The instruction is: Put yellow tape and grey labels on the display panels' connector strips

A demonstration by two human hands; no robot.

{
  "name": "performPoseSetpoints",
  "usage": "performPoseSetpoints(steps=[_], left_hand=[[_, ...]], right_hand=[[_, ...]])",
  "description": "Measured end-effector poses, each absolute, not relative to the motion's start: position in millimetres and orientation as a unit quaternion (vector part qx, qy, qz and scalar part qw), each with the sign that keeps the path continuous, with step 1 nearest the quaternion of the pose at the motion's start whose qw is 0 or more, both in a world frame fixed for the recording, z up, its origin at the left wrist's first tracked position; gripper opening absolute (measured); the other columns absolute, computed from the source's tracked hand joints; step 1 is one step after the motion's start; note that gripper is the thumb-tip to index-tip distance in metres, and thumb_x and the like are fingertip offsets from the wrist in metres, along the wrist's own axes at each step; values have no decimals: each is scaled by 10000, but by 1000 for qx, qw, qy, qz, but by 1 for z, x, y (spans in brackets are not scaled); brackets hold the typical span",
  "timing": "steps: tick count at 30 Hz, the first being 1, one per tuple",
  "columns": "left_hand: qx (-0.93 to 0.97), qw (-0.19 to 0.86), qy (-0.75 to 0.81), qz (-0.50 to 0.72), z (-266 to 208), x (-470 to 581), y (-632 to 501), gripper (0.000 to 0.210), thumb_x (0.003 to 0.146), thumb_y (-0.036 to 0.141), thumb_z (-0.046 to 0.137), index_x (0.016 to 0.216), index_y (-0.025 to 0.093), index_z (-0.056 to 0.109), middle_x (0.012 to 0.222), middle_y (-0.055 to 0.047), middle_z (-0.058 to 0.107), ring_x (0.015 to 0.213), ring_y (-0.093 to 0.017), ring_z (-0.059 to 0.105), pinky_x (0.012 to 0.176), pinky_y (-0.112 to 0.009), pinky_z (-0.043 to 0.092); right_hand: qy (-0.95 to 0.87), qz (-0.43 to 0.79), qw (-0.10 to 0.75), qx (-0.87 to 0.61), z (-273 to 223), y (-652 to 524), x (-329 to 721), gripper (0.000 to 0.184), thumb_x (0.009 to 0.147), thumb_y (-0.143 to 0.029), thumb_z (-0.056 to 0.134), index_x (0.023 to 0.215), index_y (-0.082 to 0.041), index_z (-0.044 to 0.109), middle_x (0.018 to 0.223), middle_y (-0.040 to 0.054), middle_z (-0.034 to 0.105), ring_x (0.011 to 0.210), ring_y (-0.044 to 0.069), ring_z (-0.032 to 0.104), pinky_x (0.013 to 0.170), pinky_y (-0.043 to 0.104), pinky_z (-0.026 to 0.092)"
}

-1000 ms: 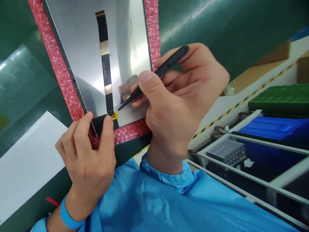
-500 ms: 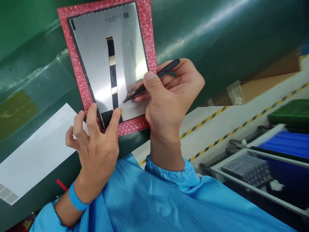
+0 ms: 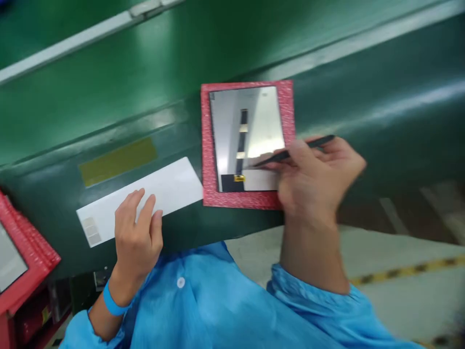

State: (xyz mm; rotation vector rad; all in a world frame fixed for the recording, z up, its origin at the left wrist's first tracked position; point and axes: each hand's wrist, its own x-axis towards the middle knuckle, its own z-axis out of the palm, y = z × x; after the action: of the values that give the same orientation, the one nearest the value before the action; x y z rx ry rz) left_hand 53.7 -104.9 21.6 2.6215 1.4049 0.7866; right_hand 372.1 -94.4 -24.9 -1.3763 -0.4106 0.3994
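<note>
My right hand [image 3: 310, 179] grips black pointed tweezers [image 3: 278, 157], their tip over the silvery back of a display panel [image 3: 224, 131]. A dark flex cable [image 3: 241, 140] with gold sections runs along the panel, and a small yellow piece [image 3: 239, 178] sits by the black patch at its lower edge. The panel lies on pink foam [image 3: 208, 145]. My left hand [image 3: 136, 232], fingers apart and holding nothing, is over the near edge of a white sheet [image 3: 174, 184]. Grey squares [image 3: 91, 230] show at that sheet's left end. I cannot tell whether the fingers touch it.
A green mat [image 3: 181, 228] covers the bench. An olive-yellow strip [image 3: 118, 161] lies beyond the white sheet. At the far left, another panel [image 3: 9, 259] rests on stacked pink foam [image 3: 39, 252]. Yellow-black floor tape [image 3: 407, 272] shows at the lower right.
My left hand has left the panel's lower corner and moved left to the white sheet. My right hand still holds the tweezers over the panel. The view has shifted left and farther back.
</note>
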Motion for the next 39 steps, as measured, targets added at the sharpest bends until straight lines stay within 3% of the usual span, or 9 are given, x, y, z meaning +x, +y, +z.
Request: performPoseSetpoints(steps=[4, 8, 12, 17, 27, 32, 39], left_hand=[[859, 18, 475, 192, 10, 10, -120, 355, 1040, 186, 614, 1384, 96, 626, 1396, -217, 699, 1360, -372, 643, 1125, -549, 573], [877, 51, 449, 165, 5, 10, -130, 366, 1067, 223, 565, 1384, 49, 620, 1494, -254, 631, 1456, -387, 572, 1183, -545, 545], [820, 65, 513, 245, 10, -17, -129, 303, 1059, 160, 562, 1344, 120, 657, 1449, -197, 676, 1387, -293, 638, 1147, -460, 561], [798, 82, 565, 192, 7, -77, -131, 503, 1006, 365, 724, 1446, 151, 610, 1507, -180, 646, 1440, -359, 579, 1162, -538, 476], [789, 119, 579, 169, 1, -78, -133, 592, 995, 460, 727, 1488, 175, 569, 1543, -153, 622, 1461, -358, 536, 1161, -503, 400], [773, 136, 602, 149, 7, -75, -144, 608, 994, 481, 713, 1501, 186, 554, 1533, -148, 631, 1444, -346, 550, 1157, -519, 433], [732, 181, 637, 160, -1, -75, -152, 659, 944, 529, 751, 1501, 227, 566, 1555, -111, 618, 1449, -337, 543, 1163, -533, 467]], right_hand=[[-224, 196, 754, -586, -2, -83, 334, 255, 634, -244, 919, 729, -185, 691, 604, 27, 657, 438, 172, 613, 362, 261, 534], [-293, 337, 698, -559, 23, -71, 258, 227, 718, -271, 892, 800, -179, 700, 683, 51, 715, 554, 184, 712, 476, 248, 602], [-336, 474, 618, -529, 25, -62, 193, 214, 788, -296, 846, 874, -209, 670, 750, 14, 740, 695, 184, 766, 538, 230, 625], [-376, 552, 550, -502, 15, -57, 144, 186, 832, -297, 804, 876, -218, 642, 759, -2, 734, 726, 174, 754, 579, 247, 644], [-443, 546, 492, -514, -6, -59, 100, 207, 892, -323, 794, 892, -226, 610, 770, -26, 686, 676, 152, 715, 617, 267, 624], [-462, 546, 447, -537, 0, -65, 102, 268, 887, -435, 808, 878, -232, 633, 741, 4, 736, 638, 195, 746, 612, 288, 613], [-468, 566, 363, -573, -16, -62, 100, 437, 774, -666, 779, 861, -259, 643, 781, 52, 771, 678, 288, 780, 653, 380, 653]])
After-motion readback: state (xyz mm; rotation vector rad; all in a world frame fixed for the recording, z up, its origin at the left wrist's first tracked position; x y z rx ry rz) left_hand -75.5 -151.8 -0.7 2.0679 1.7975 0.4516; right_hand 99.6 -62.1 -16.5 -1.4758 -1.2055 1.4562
